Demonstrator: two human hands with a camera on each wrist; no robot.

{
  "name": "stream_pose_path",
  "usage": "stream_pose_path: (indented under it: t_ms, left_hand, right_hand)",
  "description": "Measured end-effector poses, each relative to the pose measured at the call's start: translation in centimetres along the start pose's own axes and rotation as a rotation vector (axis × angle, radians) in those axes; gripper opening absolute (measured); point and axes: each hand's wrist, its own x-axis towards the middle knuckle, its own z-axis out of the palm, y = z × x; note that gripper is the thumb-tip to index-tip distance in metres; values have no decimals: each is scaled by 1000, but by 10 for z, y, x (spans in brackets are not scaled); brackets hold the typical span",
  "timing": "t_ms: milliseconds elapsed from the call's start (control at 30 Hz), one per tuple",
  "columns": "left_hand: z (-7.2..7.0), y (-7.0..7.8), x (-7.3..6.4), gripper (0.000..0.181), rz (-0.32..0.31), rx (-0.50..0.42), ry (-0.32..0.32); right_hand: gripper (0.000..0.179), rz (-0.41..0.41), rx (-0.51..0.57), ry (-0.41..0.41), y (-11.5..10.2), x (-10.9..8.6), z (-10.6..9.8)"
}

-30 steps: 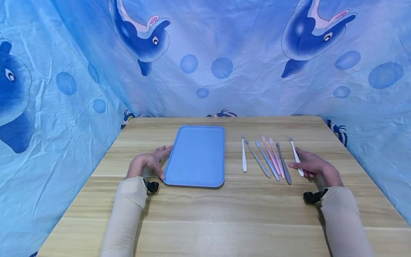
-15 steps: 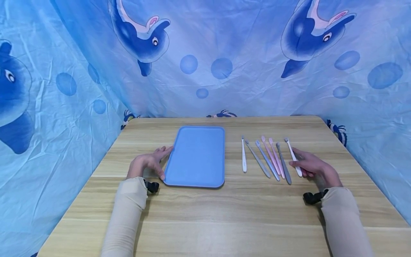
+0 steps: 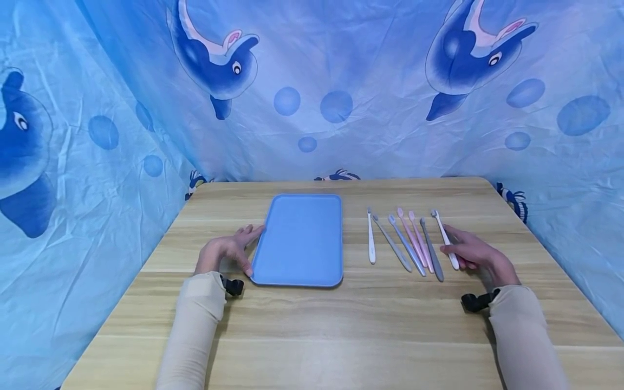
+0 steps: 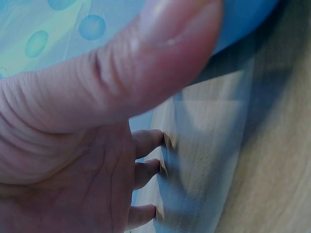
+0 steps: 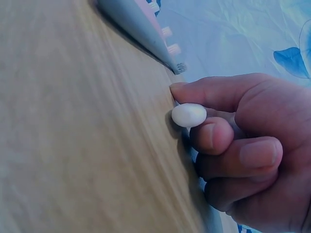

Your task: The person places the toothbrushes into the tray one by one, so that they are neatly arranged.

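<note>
Touching the blue, rectangular, plastic-looking tray (image 3: 298, 241) along its left side, the left hand (image 3: 229, 251) lies spread; the right hand (image 3: 475, 253) pinches the slim white toothbrush (image 3: 443, 230), right of the slender dark-grey toothbrush (image 3: 431, 252). A light, level pinch should suit best. The white brush's long axis runs away from the person, head farthest, leaning left.

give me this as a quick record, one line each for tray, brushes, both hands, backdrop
tray: blue, flat on wooden table
brushes: seven, right of tray; two white, two pink, rest grey or blue
left hand: at tray's left edge
right hand: holds rightmost white brush
backdrop: blue, printed
</note>
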Motion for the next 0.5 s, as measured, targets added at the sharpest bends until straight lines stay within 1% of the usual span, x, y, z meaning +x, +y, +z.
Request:
stream_pose_path:
  t_ms: [200,500]
  left_hand:
    - [2,0,3,139,4,10,14]
    - [2,-1,3,139,3,12,25]
  right_hand:
    - [85,-26,29,25,6,-1,-1]
    - [85,-56,72,41,7,-2,-3]
